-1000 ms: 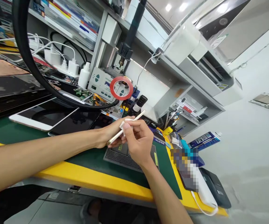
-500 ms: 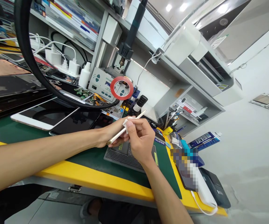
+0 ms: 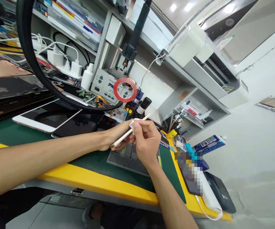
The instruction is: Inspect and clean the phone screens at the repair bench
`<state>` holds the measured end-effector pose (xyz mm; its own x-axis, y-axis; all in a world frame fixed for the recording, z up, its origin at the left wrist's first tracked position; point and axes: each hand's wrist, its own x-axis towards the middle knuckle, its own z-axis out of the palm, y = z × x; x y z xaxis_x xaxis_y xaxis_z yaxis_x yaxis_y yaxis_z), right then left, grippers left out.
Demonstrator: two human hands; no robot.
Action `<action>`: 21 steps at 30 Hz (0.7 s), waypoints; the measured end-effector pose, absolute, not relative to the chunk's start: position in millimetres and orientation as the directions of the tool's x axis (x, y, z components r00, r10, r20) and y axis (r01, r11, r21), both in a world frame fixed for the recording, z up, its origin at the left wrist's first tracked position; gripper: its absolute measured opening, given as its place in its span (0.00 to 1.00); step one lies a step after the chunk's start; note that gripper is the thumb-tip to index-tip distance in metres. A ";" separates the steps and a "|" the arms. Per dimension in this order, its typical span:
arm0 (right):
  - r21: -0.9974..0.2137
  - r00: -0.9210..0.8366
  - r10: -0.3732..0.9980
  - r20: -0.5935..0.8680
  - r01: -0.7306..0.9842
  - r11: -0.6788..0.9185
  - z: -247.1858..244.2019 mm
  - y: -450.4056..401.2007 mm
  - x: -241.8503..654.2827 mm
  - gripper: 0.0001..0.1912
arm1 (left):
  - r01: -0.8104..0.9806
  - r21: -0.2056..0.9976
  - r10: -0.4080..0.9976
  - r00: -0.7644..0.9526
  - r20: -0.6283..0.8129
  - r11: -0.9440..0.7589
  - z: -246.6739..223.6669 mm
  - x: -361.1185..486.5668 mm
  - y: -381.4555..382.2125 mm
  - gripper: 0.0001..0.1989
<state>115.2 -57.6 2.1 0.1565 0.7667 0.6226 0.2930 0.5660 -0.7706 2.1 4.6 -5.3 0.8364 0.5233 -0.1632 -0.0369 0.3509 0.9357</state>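
My left hand (image 3: 118,135) is wrapped round a thin gold-edged phone (image 3: 121,139), which is tilted and seen nearly edge-on. Pinched between the thumb and fingers of my right hand (image 3: 147,138) is a small white wipe (image 3: 132,124), held against the phone's edge. Both hands are above a grey perforated mat (image 3: 125,161) on the green work surface (image 3: 92,165). The phone's screen side is hidden from this angle.
A white-framed tablet (image 3: 36,123) lies at the left under a thick black hose (image 3: 40,76). Behind the hands stand a red tape roll (image 3: 125,90) and a dark bottle (image 3: 143,106). A dark phone (image 3: 191,181) and a white power bank-like object (image 3: 210,194) lie at the right edge.
My right hand and the white wipe have shifted slightly to the right along the phone. My left hand still holds the phone in nearly the same place.
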 end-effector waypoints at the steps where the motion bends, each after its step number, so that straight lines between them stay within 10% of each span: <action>1: -0.770 0.158 0.766 0.623 0.295 0.565 2.5 -57.5 115.2 0.08 | -0.030 0.935 0.523 0.835 -0.170 0.352 -5.1 2.4 5.0 0.28; 21: -0.761 0.134 0.772 0.621 0.340 0.553 0.7 -60.8 114.5 0.09 | -0.028 0.928 0.528 0.828 -0.186 0.370 -5.9 0.4 3.0 0.31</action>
